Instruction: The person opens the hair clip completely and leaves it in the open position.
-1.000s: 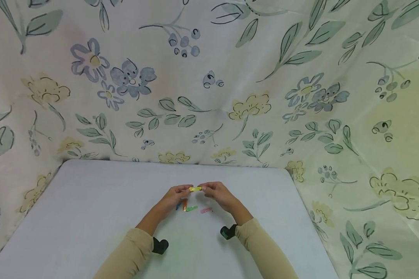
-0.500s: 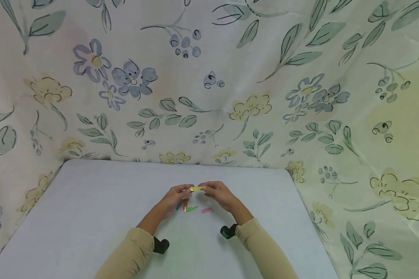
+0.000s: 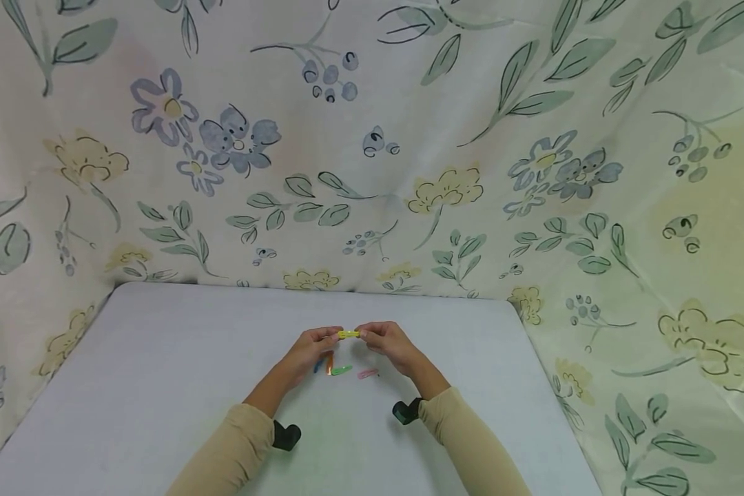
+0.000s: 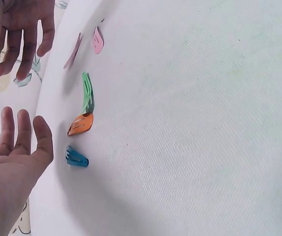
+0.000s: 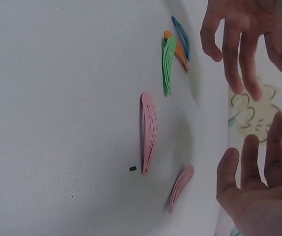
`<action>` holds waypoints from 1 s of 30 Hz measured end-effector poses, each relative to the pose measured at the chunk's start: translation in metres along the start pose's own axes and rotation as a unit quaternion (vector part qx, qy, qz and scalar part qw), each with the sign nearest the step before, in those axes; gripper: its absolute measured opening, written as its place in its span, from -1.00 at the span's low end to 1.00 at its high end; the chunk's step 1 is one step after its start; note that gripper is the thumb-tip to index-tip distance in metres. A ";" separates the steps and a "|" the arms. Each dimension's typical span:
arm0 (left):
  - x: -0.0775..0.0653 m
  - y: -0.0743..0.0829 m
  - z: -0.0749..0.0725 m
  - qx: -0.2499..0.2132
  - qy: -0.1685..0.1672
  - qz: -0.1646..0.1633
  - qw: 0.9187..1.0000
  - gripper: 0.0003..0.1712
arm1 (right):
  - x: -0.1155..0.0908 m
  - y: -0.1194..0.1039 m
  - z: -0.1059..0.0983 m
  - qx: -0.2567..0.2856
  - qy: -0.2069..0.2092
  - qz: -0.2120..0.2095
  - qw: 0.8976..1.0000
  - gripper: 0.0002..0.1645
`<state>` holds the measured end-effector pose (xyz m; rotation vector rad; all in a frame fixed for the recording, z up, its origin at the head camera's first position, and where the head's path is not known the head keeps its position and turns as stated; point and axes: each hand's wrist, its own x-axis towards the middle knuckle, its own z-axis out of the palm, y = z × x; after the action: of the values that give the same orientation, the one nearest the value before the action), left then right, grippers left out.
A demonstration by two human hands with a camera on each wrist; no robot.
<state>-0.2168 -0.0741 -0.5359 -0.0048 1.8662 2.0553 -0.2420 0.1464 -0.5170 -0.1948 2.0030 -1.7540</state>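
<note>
A yellow snap hair clip (image 3: 348, 334) is held up over the table between both hands. My left hand (image 3: 310, 348) pinches its left end, and the right hand (image 3: 393, 344) pinches the other end. The wrist views leave the yellow clip out; there, the lower fingers of the left hand (image 4: 18, 157) and right hand (image 5: 259, 191) are loosely bent and face each other. Below them lie a green clip (image 5: 168, 64), an orange clip (image 4: 81, 124) and a blue clip (image 4: 76, 157), close together. Two pink clips show in the right wrist view, a larger-looking pink clip (image 5: 149, 132) and a second pink clip (image 5: 181, 189).
The white tabletop (image 3: 161, 372) stretches around the hands, with its far edge beyond them. A floral cloth (image 3: 372, 145) hangs behind and at the sides. A tiny dark speck (image 5: 133, 168) lies beside the pink clip. Black bands with mounts (image 3: 286, 436) sit at the wrists.
Both hands stay almost in place, still gripping the yellow clip's ends. The clip's angle shifts slightly between the fingers. The clips on the table have not moved.
</note>
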 end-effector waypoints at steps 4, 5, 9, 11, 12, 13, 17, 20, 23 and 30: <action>0.001 0.000 0.001 0.015 0.008 -0.006 1.000 -0.68 | 0.001 0.000 0.000 -0.005 0.010 0.010 1.000 -0.65; 0.001 0.001 0.001 0.019 0.013 -0.009 1.000 -0.69 | 0.001 0.000 -0.001 -0.008 0.014 0.013 1.000 -0.66; 0.003 0.002 0.004 0.073 0.046 -0.005 0.996 -0.73 | 0.002 0.001 -0.001 -0.056 0.035 0.000 0.998 -0.71; 0.003 0.002 0.005 0.108 0.062 0.011 0.992 -0.75 | 0.004 0.003 0.000 -0.113 0.048 -0.030 0.992 -0.76; 0.003 0.002 0.005 0.132 0.069 0.022 0.989 -0.76 | 0.004 0.004 0.000 -0.150 0.057 -0.048 0.986 -0.79; 0.003 0.002 0.006 0.151 0.075 0.035 0.985 -0.78 | 0.005 0.006 0.001 -0.192 0.066 -0.068 0.977 -0.81; 0.007 -0.005 0.005 0.238 0.095 0.086 0.963 -0.84 | 0.008 0.013 0.005 -0.331 0.095 -0.137 0.929 -0.89; 0.011 -0.011 0.004 0.300 0.103 0.114 0.941 -0.87 | 0.009 0.017 0.008 -0.408 0.110 -0.167 0.891 -0.91; 0.014 -0.015 0.004 0.338 0.107 0.121 0.927 -0.87 | 0.010 0.020 0.011 -0.462 0.125 -0.183 0.859 -0.93; 0.013 -0.024 0.003 0.409 0.107 0.156 0.893 -0.88 | 0.011 0.027 0.016 -0.494 0.150 -0.215 0.829 -0.95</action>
<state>-0.2218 -0.0661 -0.5615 0.3110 2.8902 1.2996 -0.2395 0.1322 -0.5475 -0.7847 3.1307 -0.7680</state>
